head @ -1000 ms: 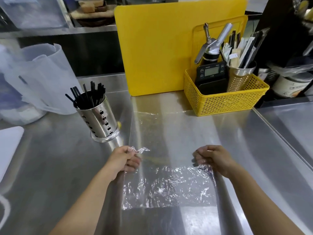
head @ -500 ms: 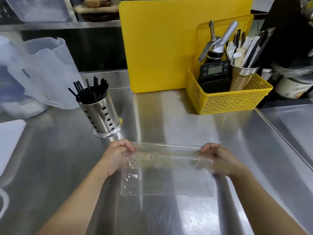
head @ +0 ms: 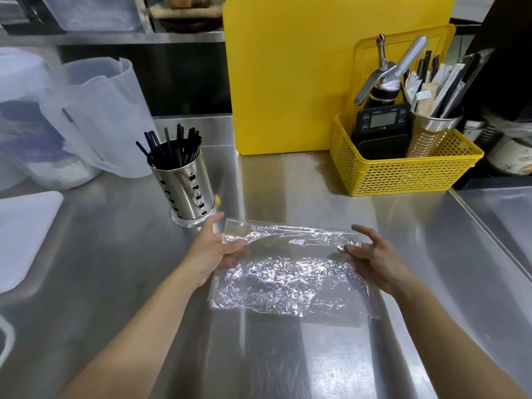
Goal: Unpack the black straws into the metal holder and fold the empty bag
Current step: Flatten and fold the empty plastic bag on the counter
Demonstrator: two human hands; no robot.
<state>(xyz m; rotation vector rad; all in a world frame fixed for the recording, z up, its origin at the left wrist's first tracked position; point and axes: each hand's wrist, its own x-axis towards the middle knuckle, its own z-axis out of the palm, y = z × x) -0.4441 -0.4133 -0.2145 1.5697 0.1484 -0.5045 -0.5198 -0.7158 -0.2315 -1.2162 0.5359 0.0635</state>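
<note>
Bag [head: 288, 280], clear plastic, crinkled: one. It lies flat on the steel counter [head: 115, 254] in front of the person, its far edge lifted and turned back toward the near side in a single fold.

Head view, itemised:
- Left hand [head: 213, 251]: one. Its thumb lies over the left end of the folded flap with fingers below it, holding the bag; the index finger points up and away.
- Right hand [head: 371, 254]: one. Its fingers are spread and lightly bent, and the thumb tip touches the crumpled right end of the flap. I cannot tell whether it pinches the plastic.
- Metal holder [head: 187, 194]: one, a perforated cylinder standing upright, just beyond the left hand and apart from the bag.
- Black straws [head: 172, 151]: one bundle standing in the holder with tips fanned above the rim; too crowded to count singly.
- Yellow cutting boards: two, a large one [head: 288, 82] standing upright at the back and a smaller one [head: 371, 61] behind the basket.
- Yellow basket [head: 403, 174]: one, at the far right. It holds one digital scale [head: 383, 122], one cream whipper [head: 385, 82] and one mesh cup [head: 431, 136] of wrapped utensils.
- White board [head: 26, 234]: one, at the left edge.
</note>
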